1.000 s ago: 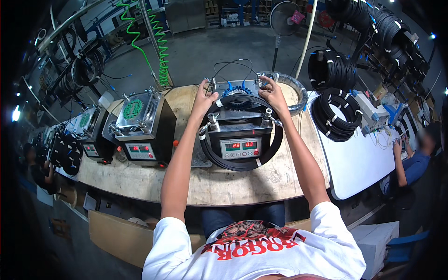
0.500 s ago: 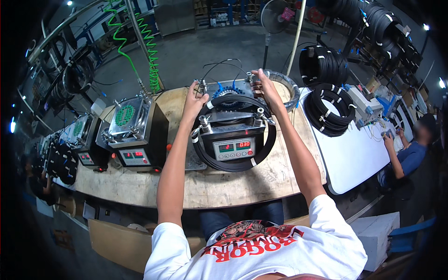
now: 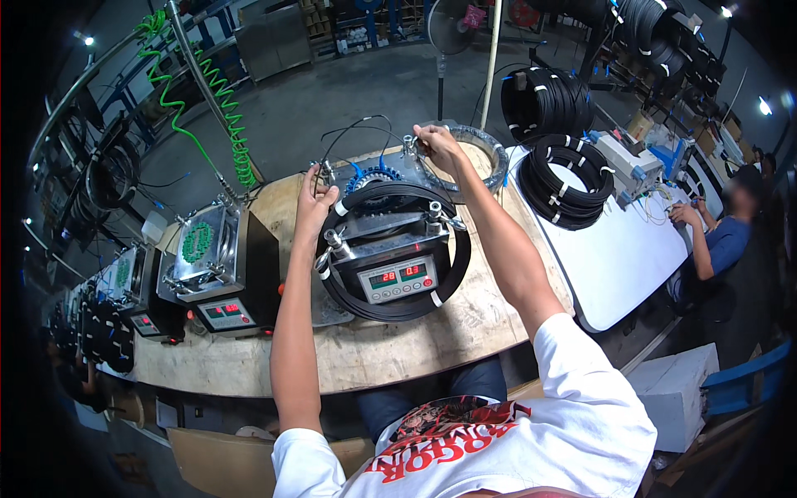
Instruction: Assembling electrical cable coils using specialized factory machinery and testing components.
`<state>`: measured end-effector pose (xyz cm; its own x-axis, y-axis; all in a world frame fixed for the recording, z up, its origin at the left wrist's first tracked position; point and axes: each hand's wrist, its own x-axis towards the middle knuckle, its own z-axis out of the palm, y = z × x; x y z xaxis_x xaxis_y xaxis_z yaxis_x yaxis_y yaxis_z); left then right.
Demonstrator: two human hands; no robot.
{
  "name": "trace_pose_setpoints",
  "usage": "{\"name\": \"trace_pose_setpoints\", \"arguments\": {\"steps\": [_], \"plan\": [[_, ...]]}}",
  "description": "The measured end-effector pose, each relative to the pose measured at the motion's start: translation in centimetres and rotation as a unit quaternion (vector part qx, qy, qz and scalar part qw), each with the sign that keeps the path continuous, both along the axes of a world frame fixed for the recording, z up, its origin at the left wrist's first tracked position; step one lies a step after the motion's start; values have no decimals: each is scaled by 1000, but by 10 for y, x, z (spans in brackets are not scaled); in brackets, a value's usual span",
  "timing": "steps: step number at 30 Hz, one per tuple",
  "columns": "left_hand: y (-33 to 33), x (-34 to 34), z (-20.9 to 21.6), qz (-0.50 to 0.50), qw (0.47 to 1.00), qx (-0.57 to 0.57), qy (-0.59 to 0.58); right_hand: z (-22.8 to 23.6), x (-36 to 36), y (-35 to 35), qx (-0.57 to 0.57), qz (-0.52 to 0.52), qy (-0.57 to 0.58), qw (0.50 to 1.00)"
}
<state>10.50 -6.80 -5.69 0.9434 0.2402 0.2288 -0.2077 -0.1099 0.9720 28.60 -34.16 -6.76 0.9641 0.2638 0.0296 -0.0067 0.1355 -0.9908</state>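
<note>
Sitting on the plywood bench (image 3: 432, 353), the boxy steel-topped machine (image 3: 401, 280) is being reached around.
Its blue toothed ring (image 3: 367, 176) is being partly hidden by a round black coil (image 3: 390, 313). By shiny knobs (image 3: 408, 144), fingers of the left hand (image 3: 315, 202) are being held apart; the right hand (image 3: 438, 144) is being curled, grip unclear.

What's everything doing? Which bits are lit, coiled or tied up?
Left hand, thumb and finger apart beside rear left post
Right hand, fingers at rear right post
Nearest display, lit
Black coil, ring-shaped, framing that display
Green hose, coiled and hanging
Coils on white table, bundled with white ties
Fan, spinning or still: can't tell
</note>
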Motion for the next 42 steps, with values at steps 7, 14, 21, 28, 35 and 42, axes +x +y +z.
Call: {"name": "trace_pose_setpoints", "arguments": {"steps": [7, 14, 21, 28, 35, 42], "plan": [[4, -9, 2, 13, 1000, -9, 13, 17, -31, 0, 178, 70, 6, 982], [-5, -1, 3, -20, 1000, -20, 5, 13, 0, -16, -15, 69, -145, 987], [5, -3, -1, -6, 1000, -6, -2, 55, -39, 8, -311, -15, -195, 930], [6, 3, -9, -12, 1000, -8, -11, 44, -32, 23, -302, 42, -359, 882], [3, 9, -13, -26, 999, -38, -28, 60, -32, -2, -348, 115, -358, 859], [14, 10, -18, -20, 999, -8, -34, 43, -166, -13, -262, -76, -413, 869]]}}
